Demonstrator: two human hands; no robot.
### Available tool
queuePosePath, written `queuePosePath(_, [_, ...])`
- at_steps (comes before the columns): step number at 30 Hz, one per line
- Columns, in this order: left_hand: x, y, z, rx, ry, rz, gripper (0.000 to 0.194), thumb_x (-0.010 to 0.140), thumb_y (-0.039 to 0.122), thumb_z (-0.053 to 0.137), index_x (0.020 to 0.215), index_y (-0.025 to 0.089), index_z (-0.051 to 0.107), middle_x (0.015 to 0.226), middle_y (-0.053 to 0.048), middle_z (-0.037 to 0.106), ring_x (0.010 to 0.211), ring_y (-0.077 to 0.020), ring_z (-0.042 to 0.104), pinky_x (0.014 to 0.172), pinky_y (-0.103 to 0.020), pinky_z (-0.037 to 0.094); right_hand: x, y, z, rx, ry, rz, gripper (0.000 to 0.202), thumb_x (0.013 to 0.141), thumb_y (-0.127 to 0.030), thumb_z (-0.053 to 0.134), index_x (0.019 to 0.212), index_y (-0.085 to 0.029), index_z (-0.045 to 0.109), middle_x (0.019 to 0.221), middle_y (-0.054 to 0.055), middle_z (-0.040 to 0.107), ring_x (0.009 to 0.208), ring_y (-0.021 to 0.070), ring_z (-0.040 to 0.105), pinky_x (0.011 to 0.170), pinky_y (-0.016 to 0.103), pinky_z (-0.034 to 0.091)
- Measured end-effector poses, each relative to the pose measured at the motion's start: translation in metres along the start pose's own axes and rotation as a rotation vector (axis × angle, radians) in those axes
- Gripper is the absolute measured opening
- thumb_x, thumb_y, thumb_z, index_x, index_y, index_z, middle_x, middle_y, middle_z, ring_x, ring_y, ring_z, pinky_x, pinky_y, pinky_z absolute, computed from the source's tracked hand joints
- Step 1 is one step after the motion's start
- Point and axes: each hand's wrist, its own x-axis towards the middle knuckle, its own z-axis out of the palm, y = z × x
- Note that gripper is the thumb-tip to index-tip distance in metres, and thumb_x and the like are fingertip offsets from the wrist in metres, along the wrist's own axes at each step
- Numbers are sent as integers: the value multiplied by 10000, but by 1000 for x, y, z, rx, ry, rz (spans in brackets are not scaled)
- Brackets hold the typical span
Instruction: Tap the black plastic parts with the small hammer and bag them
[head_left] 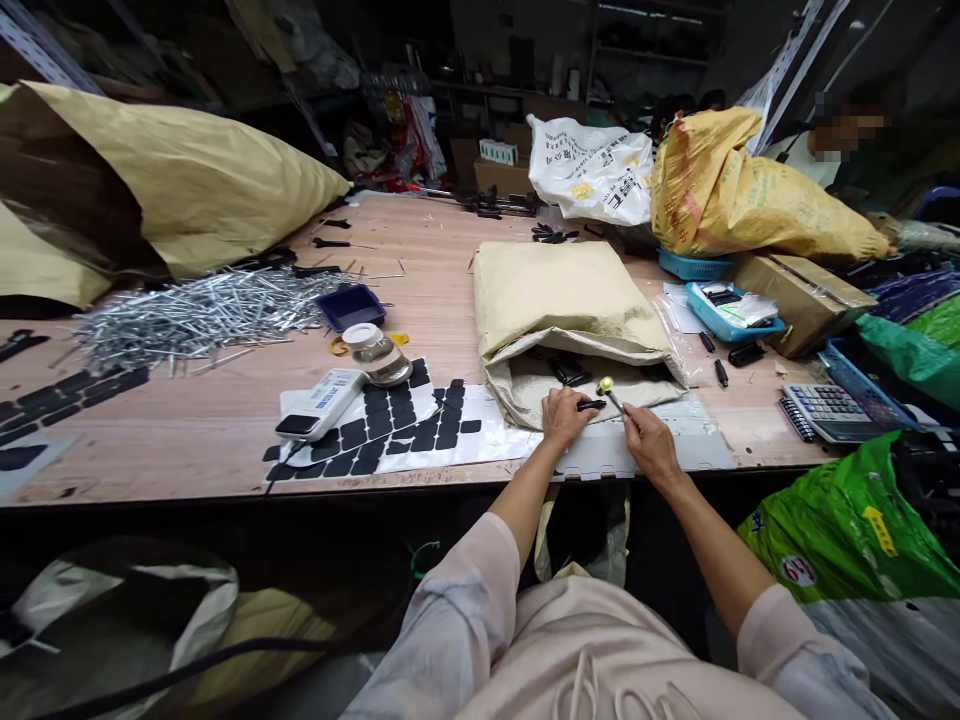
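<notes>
My left hand (564, 416) is closed on a small black part (592, 405) whose dark end sticks out to the right of the fingers. In my right hand (651, 440) is a thin metal-shafted tool (614, 399) with a round yellow-green head, held close to that black part. Its exact kind is too small to make out. Both hands are at the mouth of a beige paper sack (559, 285) lying on the table. Black pieces (570, 373) show inside its opening. Under my hands lies a grey-white sheet (679, 440).
A heap of metal rods (202, 315) lies left, near a dark blue tray (351, 307) and a glass jar (386, 362). A white power strip (326, 402) rests on black adhesive pads (367, 435). To the right are a calculator (825, 410) and blue basket (735, 310). Someone sits far right.
</notes>
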Motion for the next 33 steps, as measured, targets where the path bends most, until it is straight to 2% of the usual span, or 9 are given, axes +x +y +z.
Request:
queuePosePath(6, [-1,-5,1,-8,8,27,164,810,377,786,959,308,775,1028,-27,682,1106,-270,505,980,-423,380,41,43,2,-217,24,66,372,965,-230,439,1222,-140,694,946,121,674,846,242,585,763,329,455])
queuePosePath(13, [-7,2,-4,-7,52,95,172,809,359,785,953,266,768,979,-36,678,1054,-256,520,940,-413,390,41,59,15,-377,45,-2,328,981,-177,417,1187,-131,668,911,109,644,818,227,529,768,314,403])
queuePosePath(16, [-41,10,-13,-43,125,259,176,796,358,790,933,249,762,986,-51,671,1038,-251,533,938,-415,396,42,61,17,-385,47,6,318,985,-183,417,1180,-131,662,898,109,639,809,228,522,747,313,390])
queuePosePath(20, [-115,8,-16,-56,131,534,188,809,387,756,927,242,748,1038,-69,660,1052,-252,544,967,-427,403,44,63,18,-387,47,20,312,983,-190,423,1179,-139,661,911,111,638,810,231,521,738,316,377])
queuePosePath(22, [-145,2,-14,-13,93,583,207,803,369,759,970,249,745,1063,-71,659,1072,-258,544,975,-430,404,44,62,18,-388,32,31,314,983,-184,427,1191,-132,657,926,116,641,820,232,527,741,316,377])
queuePosePath(24, [-158,-1,-11,39,61,587,328,776,381,785,1075,257,733,1123,-79,652,1104,-273,539,975,-433,407,44,61,18,-385,17,41,319,989,-182,424,1208,-129,650,935,118,642,827,232,532,742,313,377])
queuePosePath(27, [-137,4,-13,89,60,579,481,789,433,773,1226,255,686,1168,-91,649,1135,-287,530,995,-435,399,43,58,17,-383,5,46,318,1004,-189,414,1212,-133,649,950,120,644,833,229,536,742,309,378])
queuePosePath(29, [-100,14,-17,121,116,505,428,858,417,707,1250,248,676,1116,-89,666,1123,-283,530,1008,-434,384,43,56,17,-385,3,49,315,1005,-187,413,1208,-136,649,955,120,645,838,229,536,746,309,378])
queuePosePath(33, [-9,27,-22,244,229,180,355,905,353,654,1236,226,686,1122,-106,648,1133,-297,492,995,-432,377,44,54,17,-402,7,55,321,997,-180,405,1203,-138,647,930,116,643,837,230,528,739,310,374])
